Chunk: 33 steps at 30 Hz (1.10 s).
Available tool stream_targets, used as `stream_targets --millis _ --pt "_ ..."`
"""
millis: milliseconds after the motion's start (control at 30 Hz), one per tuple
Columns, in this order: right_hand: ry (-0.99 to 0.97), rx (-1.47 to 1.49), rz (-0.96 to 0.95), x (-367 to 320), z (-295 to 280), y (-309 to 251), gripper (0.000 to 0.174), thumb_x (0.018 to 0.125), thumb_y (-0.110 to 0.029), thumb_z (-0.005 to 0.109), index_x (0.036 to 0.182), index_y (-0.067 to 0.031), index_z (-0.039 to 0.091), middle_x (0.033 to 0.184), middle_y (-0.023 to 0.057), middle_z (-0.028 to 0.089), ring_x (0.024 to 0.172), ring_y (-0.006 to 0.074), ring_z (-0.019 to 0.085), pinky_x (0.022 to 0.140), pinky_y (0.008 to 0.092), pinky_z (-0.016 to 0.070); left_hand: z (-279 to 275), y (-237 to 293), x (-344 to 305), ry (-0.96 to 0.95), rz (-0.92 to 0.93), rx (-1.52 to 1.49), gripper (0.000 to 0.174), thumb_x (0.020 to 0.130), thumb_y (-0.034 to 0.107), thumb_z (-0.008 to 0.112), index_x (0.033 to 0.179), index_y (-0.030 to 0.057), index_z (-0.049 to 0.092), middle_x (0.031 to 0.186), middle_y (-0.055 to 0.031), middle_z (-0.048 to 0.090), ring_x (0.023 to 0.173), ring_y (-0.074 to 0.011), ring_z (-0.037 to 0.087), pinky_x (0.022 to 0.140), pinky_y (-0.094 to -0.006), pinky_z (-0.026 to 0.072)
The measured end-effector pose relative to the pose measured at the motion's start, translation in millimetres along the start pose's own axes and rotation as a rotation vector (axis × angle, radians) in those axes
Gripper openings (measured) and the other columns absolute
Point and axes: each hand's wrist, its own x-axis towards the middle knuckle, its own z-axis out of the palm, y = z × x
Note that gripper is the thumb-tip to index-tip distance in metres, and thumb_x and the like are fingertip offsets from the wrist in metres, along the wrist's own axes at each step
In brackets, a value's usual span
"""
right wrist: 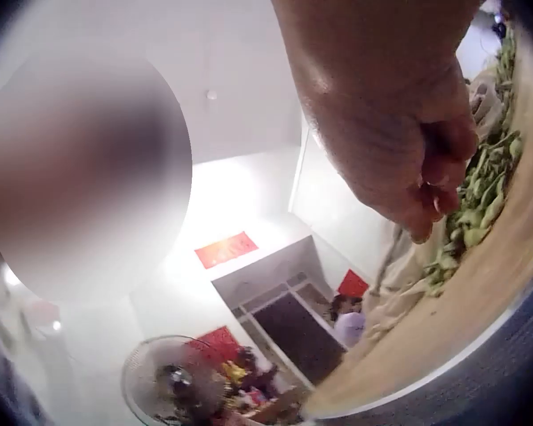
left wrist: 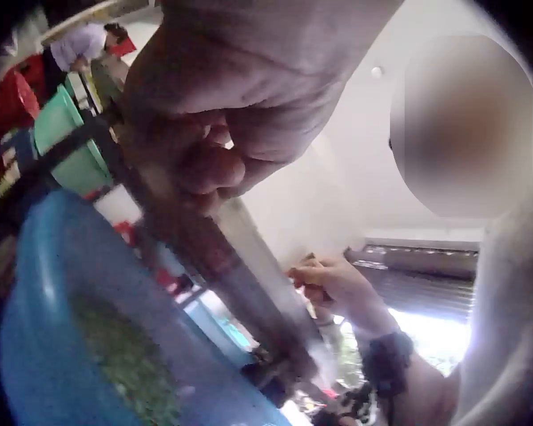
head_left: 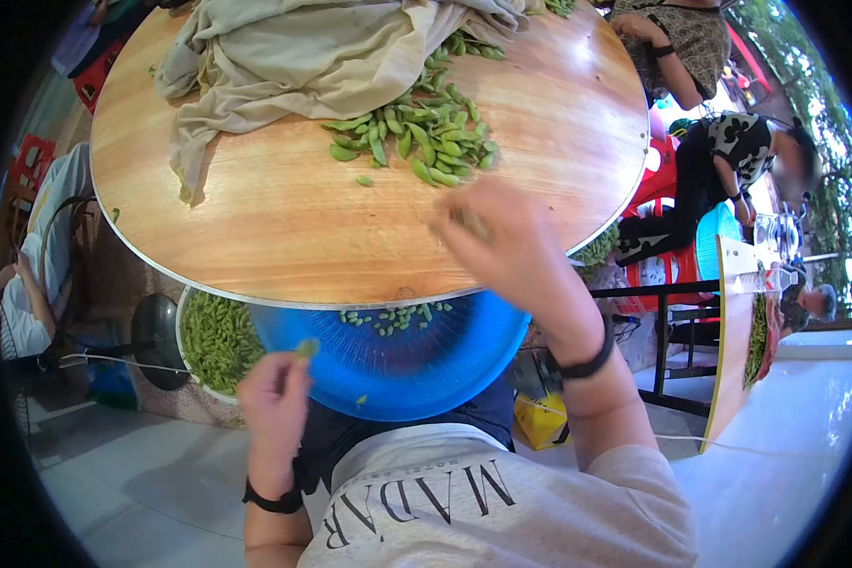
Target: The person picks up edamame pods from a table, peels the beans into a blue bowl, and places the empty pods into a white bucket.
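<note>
Left hand pinches a green pod between thumb and fingertips, above the left rim of a blue basin. In the left wrist view the curled left hand hides the pod. Blurred in the head view, the right hand is over the round wooden table, just below a pile of green pods. Its fingers are curled in the right wrist view, where the right hand appears beside the pods; no held item can be made out. Shelled beans lie in the basin.
A crumpled beige cloth lies across the table's far side. Left of the basin stands a container full of green pieces, beside a dark pan. A yellow box is on the floor at the right. Several people sit around.
</note>
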Motion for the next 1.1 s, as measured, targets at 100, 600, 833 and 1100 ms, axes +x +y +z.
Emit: stream_targets --millis 100,600,833,1100 --pt "-0.024 -0.204 0.085 29.1 17.9 17.8 0.015 0.073 -0.017 0.059 0.076 -0.0021 0.057 0.078 0.0183 0.054 0.074 0.0345 0.055 0.063 0.0434 0.0440 -30.4 -16.2 10.0 0.213 -0.139 0.111 0.008 0.078 0.005 0.060 0.081 -0.0024 0.060 0.063 -0.0081 0.059 0.054 -0.0096 0.054 0.049 -0.0230 0.0418" --pt "-0.256 0.702 0.276 -41.3 40.6 -55.6 0.012 0.076 -0.009 0.062 0.084 -0.0002 0.061 0.069 0.0025 0.056 0.063 0.0070 0.051 0.056 0.0220 0.0414 44.1 46.9 -14.7 -0.088 0.323 -0.265 0.034 0.082 -0.004 0.051 0.116 -0.0005 0.051 0.096 -0.0117 0.061 0.066 -0.0116 0.061 0.051 -0.0200 0.0453" --pt "-0.579 0.918 0.426 -57.5 20.1 -37.4 0.019 0.085 -0.020 0.054 0.087 -0.0013 0.059 0.068 0.0007 0.053 0.056 0.0043 0.045 0.049 0.0177 0.0351 45.5 50.3 -21.4 -0.213 0.288 -0.269 0.018 0.080 -0.002 0.058 0.098 -0.0035 0.059 0.073 -0.0089 0.062 0.053 -0.0107 0.057 0.045 -0.0205 0.0436" --pt "-0.568 1.060 0.591 -73.8 13.8 -36.4 0.033 0.089 -0.033 0.044 0.082 -0.0037 0.056 0.061 0.0000 0.049 0.052 0.0059 0.043 0.045 0.0200 0.0360 55.0 52.6 -23.3 -0.103 0.641 0.141 0.009 0.075 -0.002 0.062 0.084 -0.0029 0.062 0.060 -0.0057 0.056 0.044 -0.0079 0.049 0.039 -0.0212 0.0373"
